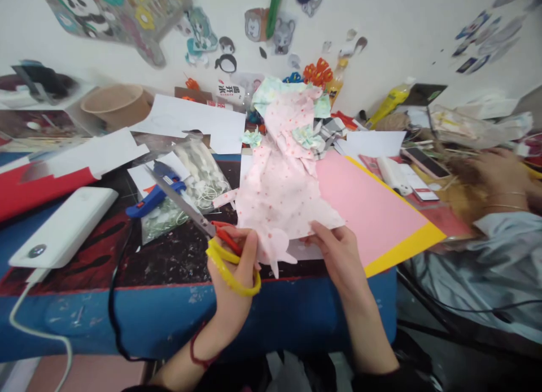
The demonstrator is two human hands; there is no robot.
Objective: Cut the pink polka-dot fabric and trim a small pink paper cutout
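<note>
My left hand [232, 301] is closed around a pair of scissors [180, 204], whose handles are red and yellow. The metal blades point up and left, away from the cloth. The left fingertips also meet the lower left edge of a pink spotted cloth piece [277, 186] that has pale green ruffles. It looks like a small doll's garment, though I cannot be sure. At its lower right edge, my right hand [339, 253] pinches the cloth between thumb and fingers. A rounded tab with thin points hangs from the bottom edge between both hands.
A glue gun [156, 197] lies left on plastic bags. A white power bank [65, 228] with its cable is at far left. Pink card [351, 200] over yellow card [406, 245] lies right. Another person's hand [502, 174] works at far right. Orange-handled scissors [317, 73] stand behind.
</note>
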